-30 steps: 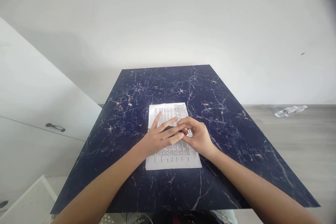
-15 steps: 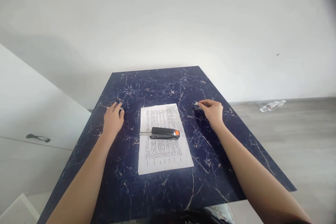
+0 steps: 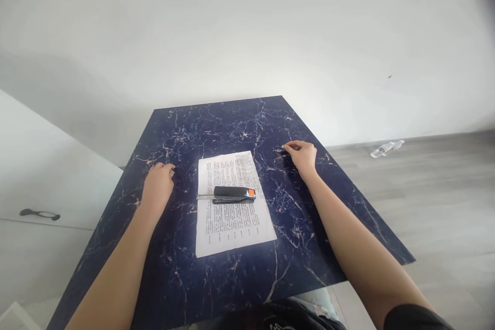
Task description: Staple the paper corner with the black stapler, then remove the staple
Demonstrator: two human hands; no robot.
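Observation:
A printed paper sheet point(image 3: 231, 219) lies in the middle of a dark blue marbled table point(image 3: 216, 118). Across the sheet rests a black stapler point(image 3: 231, 194) with an orange end, touched by neither hand. My left hand point(image 3: 157, 186) rests on the table left of the sheet, fingers drawn together at their tips over something too small to name. To the right of the sheet, my right hand point(image 3: 303, 155) pinches thumb and fingers together low on the tabletop. What it pinches is tiny and I cannot make it out.
A white cabinet point(image 3: 46, 165) with a dark handle point(image 3: 39, 213) stands at the left. On the grey wood floor at the right lies a clear plastic bottle point(image 3: 386, 148). A white wall is behind the table.
Both hands left the stapler on the sheet and spread apart, the left to the table's left side, the right to its right side. The view shifted rightward.

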